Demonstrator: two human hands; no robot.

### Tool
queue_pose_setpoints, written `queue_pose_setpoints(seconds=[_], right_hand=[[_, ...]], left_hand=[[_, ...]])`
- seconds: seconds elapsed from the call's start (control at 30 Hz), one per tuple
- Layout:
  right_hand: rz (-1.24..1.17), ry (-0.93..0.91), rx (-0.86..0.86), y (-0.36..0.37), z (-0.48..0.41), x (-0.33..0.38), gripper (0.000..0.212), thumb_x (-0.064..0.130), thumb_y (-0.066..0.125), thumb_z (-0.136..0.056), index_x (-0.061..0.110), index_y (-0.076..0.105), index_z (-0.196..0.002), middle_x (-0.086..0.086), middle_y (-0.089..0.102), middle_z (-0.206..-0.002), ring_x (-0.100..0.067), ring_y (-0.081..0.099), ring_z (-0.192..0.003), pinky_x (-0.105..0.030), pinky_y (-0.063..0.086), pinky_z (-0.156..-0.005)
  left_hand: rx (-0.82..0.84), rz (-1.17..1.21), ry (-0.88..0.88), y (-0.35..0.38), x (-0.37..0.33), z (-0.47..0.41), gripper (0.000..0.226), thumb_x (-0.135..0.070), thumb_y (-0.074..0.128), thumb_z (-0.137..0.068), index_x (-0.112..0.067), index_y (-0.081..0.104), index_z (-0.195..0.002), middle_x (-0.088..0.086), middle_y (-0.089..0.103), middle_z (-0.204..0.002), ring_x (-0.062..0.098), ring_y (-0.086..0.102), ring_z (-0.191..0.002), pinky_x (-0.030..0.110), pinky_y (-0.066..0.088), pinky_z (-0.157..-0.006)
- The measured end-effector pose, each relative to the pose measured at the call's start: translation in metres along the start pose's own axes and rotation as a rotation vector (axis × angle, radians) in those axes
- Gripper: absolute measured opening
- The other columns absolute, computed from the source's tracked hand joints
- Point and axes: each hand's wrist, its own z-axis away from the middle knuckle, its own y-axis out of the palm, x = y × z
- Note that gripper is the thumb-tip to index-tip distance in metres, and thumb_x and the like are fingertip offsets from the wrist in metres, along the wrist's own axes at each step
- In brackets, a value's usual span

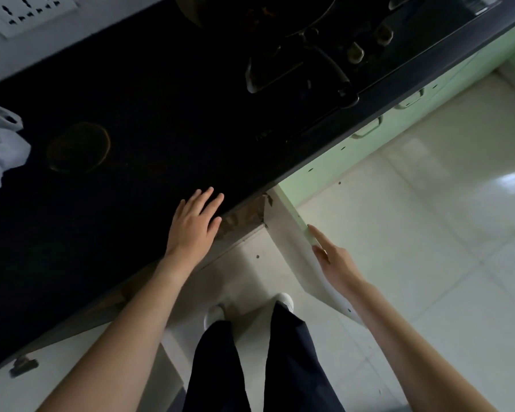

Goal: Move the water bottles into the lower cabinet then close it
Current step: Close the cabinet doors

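Head view, looking steeply down. Left hand (195, 223) flat and spread on the near edge of the dark table (125, 138), fingers straight, nothing held. Right hand (332, 257) open too, fingers extended and laid against the edge of the cabinet door (292, 242), touching it rather than gripping, nothing enclosed. Door swung out toward the body, standing roughly edge-on to the camera, its long axis running from the hinge side under the table down and rightward toward the feet. Right hand clearly the nearer one; left hand just beside the hinge corner but up on top. Closing likely a push of that door away from the body, back toward the green cabinet fronts (369, 144).

No water bottles in sight: not on the table, not on the floor (428, 233); cabinet interior hidden under the table overhang, so presumably inside, but cannot tell.

No brand, label or legible writing anywhere; a faint pale mark near the stove (309, 55) too small to read.
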Motion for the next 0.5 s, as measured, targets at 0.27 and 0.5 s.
queue_pose_setpoints(seconds=[0.27,0.5], right_hand=[[-0.199,0.115,-0.128,0.054,0.02,0.034,0.047,0.029,0.042,-0.105,0.042,0.032,-0.149,-0.004,0.06,-0.129,-0.027,0.06,-0.102,-0.024,0.039,-0.081],[-0.691,0.187,-0.239,0.138,0.028,0.109,0.064,0.017,0.052,-0.094,0.048,0.033,-0.147,-0.002,0.066,-0.113,-0.025,0.063,-0.098,-0.037,0.049,-0.079]], left_hand=[[0.036,0.092,0.196,-0.012,0.057,0.019,0.047,-0.028,0.047,-0.103,-0.02,0.041,-0.149,0.002,0.032,-0.158,0.021,0.021,-0.149,0.039,0.016,-0.121],[0.07,0.157,0.296,-0.016,0.088,0.037,0.045,-0.022,0.045,-0.103,-0.02,0.04,-0.148,0.0,0.031,-0.158,0.018,0.019,-0.149,0.036,0.012,-0.121]])
